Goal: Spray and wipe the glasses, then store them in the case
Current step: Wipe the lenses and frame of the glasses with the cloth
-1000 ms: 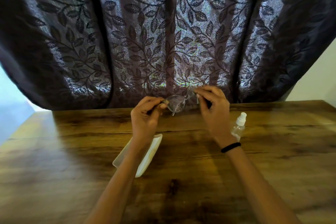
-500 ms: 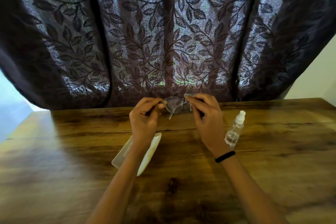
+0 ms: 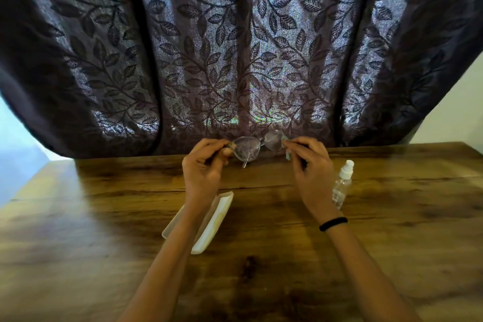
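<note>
Clear-framed glasses (image 3: 248,148) are held up above the far part of the wooden table (image 3: 104,217), lenses facing me. My left hand (image 3: 203,167) pinches their left end. My right hand (image 3: 309,165) pinches the right end together with a small pale green cloth (image 3: 287,150) that sits against the right lens. An open white glasses case (image 3: 218,214) lies on the table under my left forearm. A small clear spray bottle (image 3: 343,183) with a white nozzle stands just right of my right hand.
A dark leaf-patterned curtain (image 3: 235,47) hangs right behind the table's far edge. A pale wall (image 3: 454,112) shows at the right. A black band (image 3: 333,223) circles my right wrist.
My right hand has moved right, from the middle of the glasses to their right end, uncovering the right lens. The glasses are now spread wider between both hands.
</note>
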